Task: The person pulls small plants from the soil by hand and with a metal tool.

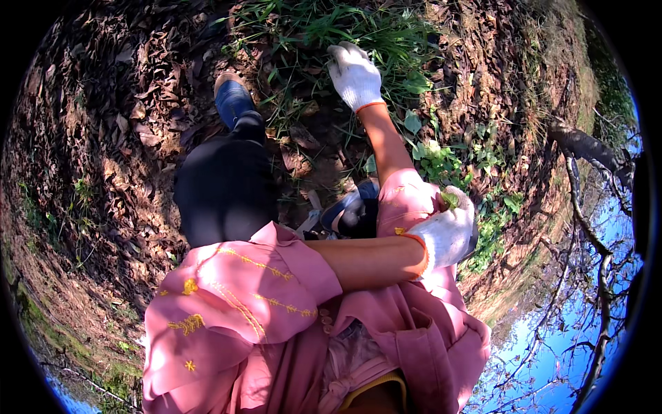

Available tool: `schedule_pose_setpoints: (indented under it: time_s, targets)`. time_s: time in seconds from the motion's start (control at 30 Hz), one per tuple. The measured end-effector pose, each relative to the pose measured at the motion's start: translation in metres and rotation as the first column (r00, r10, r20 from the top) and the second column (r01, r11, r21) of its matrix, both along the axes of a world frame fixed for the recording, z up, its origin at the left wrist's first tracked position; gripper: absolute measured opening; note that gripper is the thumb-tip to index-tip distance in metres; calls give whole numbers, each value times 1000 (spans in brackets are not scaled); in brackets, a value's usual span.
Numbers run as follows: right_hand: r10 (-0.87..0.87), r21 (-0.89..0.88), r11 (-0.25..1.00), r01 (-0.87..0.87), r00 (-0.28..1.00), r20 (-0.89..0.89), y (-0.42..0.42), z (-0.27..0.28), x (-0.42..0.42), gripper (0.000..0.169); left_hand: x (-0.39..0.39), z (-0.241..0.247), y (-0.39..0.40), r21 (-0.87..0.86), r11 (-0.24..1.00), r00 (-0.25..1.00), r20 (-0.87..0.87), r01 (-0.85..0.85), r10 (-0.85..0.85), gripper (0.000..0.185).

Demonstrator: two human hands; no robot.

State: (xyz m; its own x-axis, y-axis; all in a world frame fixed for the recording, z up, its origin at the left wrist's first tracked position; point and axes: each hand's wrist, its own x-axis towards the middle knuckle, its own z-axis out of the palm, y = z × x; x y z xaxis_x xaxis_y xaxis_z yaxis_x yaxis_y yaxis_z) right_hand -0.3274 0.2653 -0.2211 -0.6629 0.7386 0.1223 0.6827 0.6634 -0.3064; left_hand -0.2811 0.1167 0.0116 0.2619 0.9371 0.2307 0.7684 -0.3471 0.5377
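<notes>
My left hand [449, 230], in a white knitted glove with an orange cuff, is crossed over to the right beside my pink sleeve. A small green leaf [450, 200] shows between its thumb and curled fingers. Ahead, my right hand [354, 75], in a matching glove, reaches down at the near edge of a clump of green grass [362, 26]. Its fingers are bent towards the ground, and their undersides are hidden, so I cannot tell whether they grip any blades.
Dry brown leaves [150, 93] litter the ground. Blue shoes [232, 101] show below my dark trousers [227, 191]. Broad-leaved green weeds [439, 160] grow to the right. A bare tree branch [584, 142] stands at the far right.
</notes>
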Motion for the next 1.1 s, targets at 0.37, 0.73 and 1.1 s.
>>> schedule_pose_setpoints:
  time_s: [0.37,0.73,1.1]
  targets:
    - [-300,-429,767,477,858,418,19,-57,48,66,11,-20,1,53,994,990,-112,92,-85,32]
    - [-253,-366,836,409,879,404,-129,-100,41,27,70,-42,-4,-106,926,925,-79,363,-372,20]
    - [358,-715,696,-69,896,263,-64,-27,8,36,12,-25,-7,-2,956,947,-134,294,-291,15]
